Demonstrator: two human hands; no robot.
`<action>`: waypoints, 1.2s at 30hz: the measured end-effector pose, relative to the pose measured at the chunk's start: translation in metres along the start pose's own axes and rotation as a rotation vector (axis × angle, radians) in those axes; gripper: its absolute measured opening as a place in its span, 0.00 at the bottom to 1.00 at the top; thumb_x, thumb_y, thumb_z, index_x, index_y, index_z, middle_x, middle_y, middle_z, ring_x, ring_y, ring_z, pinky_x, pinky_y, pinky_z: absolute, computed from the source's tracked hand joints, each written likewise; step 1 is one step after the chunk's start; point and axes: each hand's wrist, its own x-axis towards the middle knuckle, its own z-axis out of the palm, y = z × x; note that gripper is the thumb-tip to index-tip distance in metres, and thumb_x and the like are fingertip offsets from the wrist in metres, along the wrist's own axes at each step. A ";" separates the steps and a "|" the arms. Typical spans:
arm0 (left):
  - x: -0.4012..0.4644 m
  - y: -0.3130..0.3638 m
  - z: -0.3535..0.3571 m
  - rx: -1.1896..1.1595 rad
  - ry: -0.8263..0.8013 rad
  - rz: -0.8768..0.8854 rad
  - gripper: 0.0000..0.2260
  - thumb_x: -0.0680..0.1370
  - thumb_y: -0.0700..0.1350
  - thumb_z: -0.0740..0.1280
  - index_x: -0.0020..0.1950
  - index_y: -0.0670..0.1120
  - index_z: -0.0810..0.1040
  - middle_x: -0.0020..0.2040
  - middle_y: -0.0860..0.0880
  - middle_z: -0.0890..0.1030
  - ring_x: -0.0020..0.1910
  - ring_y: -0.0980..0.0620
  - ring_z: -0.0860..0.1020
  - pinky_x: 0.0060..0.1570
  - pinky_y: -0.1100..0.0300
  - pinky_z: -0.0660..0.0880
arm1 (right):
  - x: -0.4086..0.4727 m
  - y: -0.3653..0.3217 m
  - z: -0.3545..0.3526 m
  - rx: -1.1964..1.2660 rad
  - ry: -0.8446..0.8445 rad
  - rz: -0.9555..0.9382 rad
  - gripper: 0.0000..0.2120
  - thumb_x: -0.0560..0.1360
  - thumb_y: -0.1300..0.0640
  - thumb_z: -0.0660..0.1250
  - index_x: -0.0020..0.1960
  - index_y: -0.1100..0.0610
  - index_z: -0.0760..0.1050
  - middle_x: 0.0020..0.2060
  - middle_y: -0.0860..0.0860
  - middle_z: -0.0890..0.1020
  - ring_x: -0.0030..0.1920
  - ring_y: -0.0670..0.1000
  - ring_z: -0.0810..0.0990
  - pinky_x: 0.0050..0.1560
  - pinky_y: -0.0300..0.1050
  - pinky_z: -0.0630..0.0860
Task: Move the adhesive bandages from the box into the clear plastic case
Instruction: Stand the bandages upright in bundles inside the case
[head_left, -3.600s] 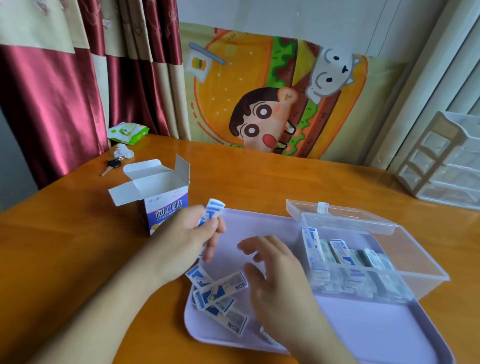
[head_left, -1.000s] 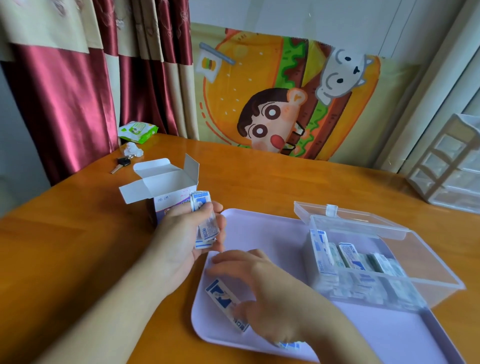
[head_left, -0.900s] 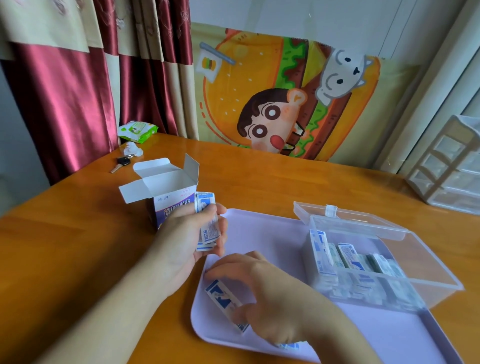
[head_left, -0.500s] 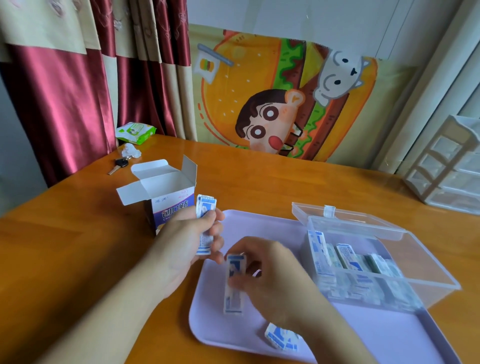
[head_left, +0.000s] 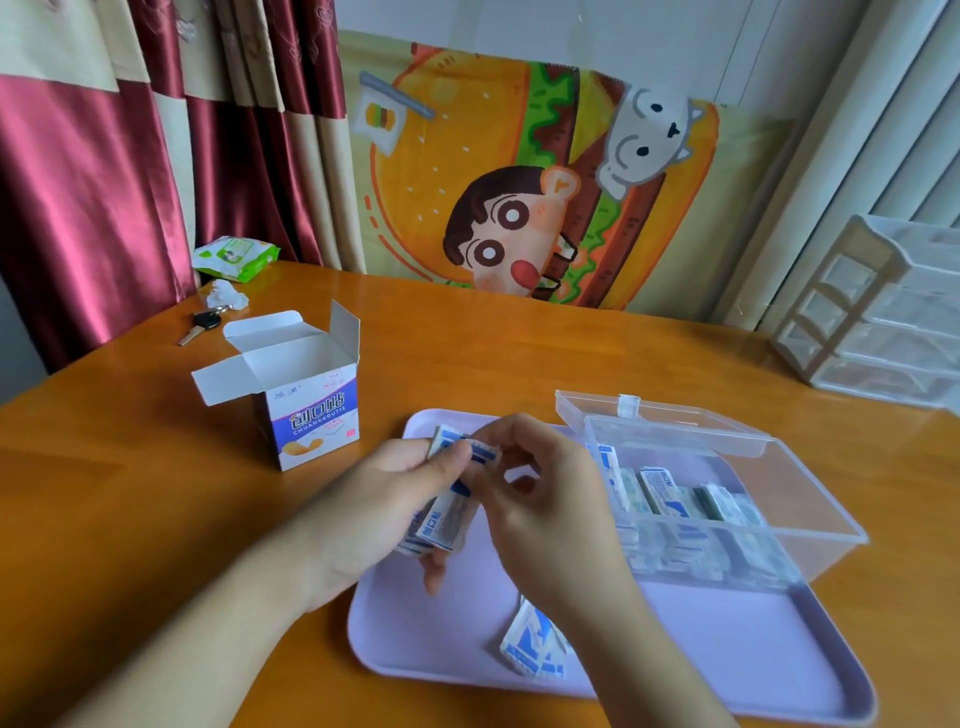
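Note:
The bandage box (head_left: 306, 400) stands open on the wooden table, left of the lilac tray (head_left: 727, 649). My left hand (head_left: 374, 514) grips a stack of blue-and-white adhesive bandages (head_left: 441, 519) over the tray's left part. My right hand (head_left: 540, 499) pinches the top end of that same stack with its fingertips. The clear plastic case (head_left: 779, 478) sits on the tray's right side, lid open, with several bandages (head_left: 660, 488) standing inside. A few loose bandages (head_left: 532, 649) lie near the tray's front edge, partly under my right forearm.
A key (head_left: 200, 325) and crumpled tissue (head_left: 226, 297) lie at the table's far left, beside a green wipes pack (head_left: 236, 257). A clear drawer unit (head_left: 878, 317) stands at the right. A cartoon burger cushion (head_left: 524, 182) leans against the wall behind.
My right hand lifted a bandage off the tray and brought it to the stack in my left hand. Both hands have drifted right, over the tray.

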 end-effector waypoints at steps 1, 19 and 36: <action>0.001 -0.002 -0.001 -0.015 -0.009 0.003 0.17 0.78 0.59 0.66 0.45 0.46 0.83 0.36 0.46 0.81 0.33 0.48 0.79 0.28 0.59 0.75 | 0.000 0.000 -0.001 -0.030 0.010 -0.021 0.08 0.77 0.61 0.71 0.43 0.48 0.78 0.39 0.44 0.83 0.43 0.48 0.81 0.39 0.42 0.76; 0.004 -0.002 -0.001 -0.170 0.090 -0.047 0.12 0.82 0.49 0.67 0.46 0.42 0.71 0.33 0.46 0.69 0.26 0.46 0.69 0.26 0.57 0.71 | -0.065 -0.006 -0.063 -0.705 -0.163 0.321 0.08 0.77 0.42 0.70 0.50 0.45 0.78 0.45 0.40 0.81 0.46 0.41 0.80 0.49 0.44 0.79; 0.001 -0.001 0.000 -0.103 0.029 -0.152 0.18 0.84 0.57 0.62 0.48 0.43 0.76 0.32 0.49 0.65 0.27 0.52 0.60 0.26 0.61 0.58 | -0.069 -0.017 -0.061 -0.412 -0.078 0.156 0.09 0.78 0.57 0.72 0.41 0.45 0.78 0.32 0.38 0.82 0.36 0.44 0.81 0.35 0.35 0.72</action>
